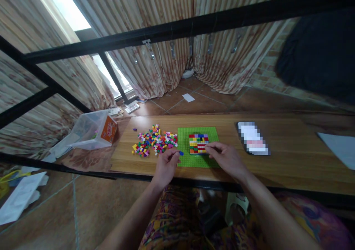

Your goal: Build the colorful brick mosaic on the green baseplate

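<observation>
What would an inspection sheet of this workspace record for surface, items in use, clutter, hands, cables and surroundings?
Surface: wood-look tabletop
Items in use: multicolored brick build on green baseplate; loose bricks beside it
Clutter: pixelated phone-like item; clear plastic bin past the tabletop's left end
Hands: left hand holds blue brick; right hand at build's right edge, grip unclear
Cables: nothing seen
Surroundings: curtains, tiled floor, black frame

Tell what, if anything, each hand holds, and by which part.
The left hand pinches a blue brick by one end. The right hand is at the brick build; hold unclear.
</observation>
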Demonstrator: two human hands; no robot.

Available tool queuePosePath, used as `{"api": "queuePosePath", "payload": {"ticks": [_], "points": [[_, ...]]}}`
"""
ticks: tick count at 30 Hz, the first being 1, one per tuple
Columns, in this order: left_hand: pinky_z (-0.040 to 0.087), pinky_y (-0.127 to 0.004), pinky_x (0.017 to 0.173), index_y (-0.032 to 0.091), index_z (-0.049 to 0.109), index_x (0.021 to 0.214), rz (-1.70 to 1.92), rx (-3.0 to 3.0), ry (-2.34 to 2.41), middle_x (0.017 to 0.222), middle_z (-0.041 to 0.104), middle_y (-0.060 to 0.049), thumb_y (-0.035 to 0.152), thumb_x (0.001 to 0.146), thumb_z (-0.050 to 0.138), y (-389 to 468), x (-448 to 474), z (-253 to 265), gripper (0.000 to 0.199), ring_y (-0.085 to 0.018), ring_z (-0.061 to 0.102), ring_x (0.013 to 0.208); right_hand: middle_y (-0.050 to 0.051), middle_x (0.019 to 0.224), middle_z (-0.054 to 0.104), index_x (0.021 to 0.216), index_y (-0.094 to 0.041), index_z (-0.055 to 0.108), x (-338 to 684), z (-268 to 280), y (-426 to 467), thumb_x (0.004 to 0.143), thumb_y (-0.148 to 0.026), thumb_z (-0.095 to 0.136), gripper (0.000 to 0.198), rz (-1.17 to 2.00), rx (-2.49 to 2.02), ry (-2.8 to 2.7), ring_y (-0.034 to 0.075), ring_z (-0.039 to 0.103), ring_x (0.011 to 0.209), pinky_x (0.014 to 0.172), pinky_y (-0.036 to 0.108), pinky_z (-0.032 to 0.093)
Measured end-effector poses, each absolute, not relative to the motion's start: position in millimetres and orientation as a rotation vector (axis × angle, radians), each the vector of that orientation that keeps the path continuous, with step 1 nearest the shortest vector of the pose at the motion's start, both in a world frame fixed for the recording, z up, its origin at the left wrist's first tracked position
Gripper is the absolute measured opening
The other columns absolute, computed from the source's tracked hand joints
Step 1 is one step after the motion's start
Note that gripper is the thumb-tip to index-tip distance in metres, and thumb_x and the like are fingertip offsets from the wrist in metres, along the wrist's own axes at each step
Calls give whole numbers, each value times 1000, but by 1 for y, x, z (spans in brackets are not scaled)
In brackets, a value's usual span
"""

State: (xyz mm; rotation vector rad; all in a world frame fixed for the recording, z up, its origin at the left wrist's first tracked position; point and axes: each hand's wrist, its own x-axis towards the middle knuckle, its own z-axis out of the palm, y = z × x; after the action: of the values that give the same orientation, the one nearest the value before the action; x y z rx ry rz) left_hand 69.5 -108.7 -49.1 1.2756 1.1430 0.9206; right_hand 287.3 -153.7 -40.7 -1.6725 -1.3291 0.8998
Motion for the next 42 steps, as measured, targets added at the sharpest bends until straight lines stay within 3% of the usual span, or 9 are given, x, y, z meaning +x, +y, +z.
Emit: {"api": "queuePosePath", "payload": {"ticks": [6,15,34,42], "points": [[40,-23,55,17,69,80,894,1172,1036,61,59,1,37,76,67,-136,104,-56,20,-11,52,58,4,95,74,93,-22,71,279,-41,-157,82,-42,60,25,1048,-1474,-1464,21,66,89,83,35,49],[42,-23,55,16,69,80,921,1022,1017,63,62,0,35,74,68,-137,115,-56,20,-10,53,56,2,88,72,87,-21,71,272,-44,-157,81,-34,62,17,1154,-1366,-1445,18,66,84,81,31,49],[40,-21,51,15,64,77,896,1016,1067,60,60,3,30,68,70,-126,106,-71,19,-9,52,52,1,81,69,82,-22,68,252,-55,-157,84,-24,58,10,785,-1558,-1630,16,62,75,70,29,46],[45,-23,58,17,68,77,1018,1191,1134,68,63,2,28,69,68,-95,104,-85,13,-11,56,60,3,92,73,86,-24,70,267,-56,-152,86,-28,55,16,593,-1548,-1513,19,67,86,80,33,49]]}}
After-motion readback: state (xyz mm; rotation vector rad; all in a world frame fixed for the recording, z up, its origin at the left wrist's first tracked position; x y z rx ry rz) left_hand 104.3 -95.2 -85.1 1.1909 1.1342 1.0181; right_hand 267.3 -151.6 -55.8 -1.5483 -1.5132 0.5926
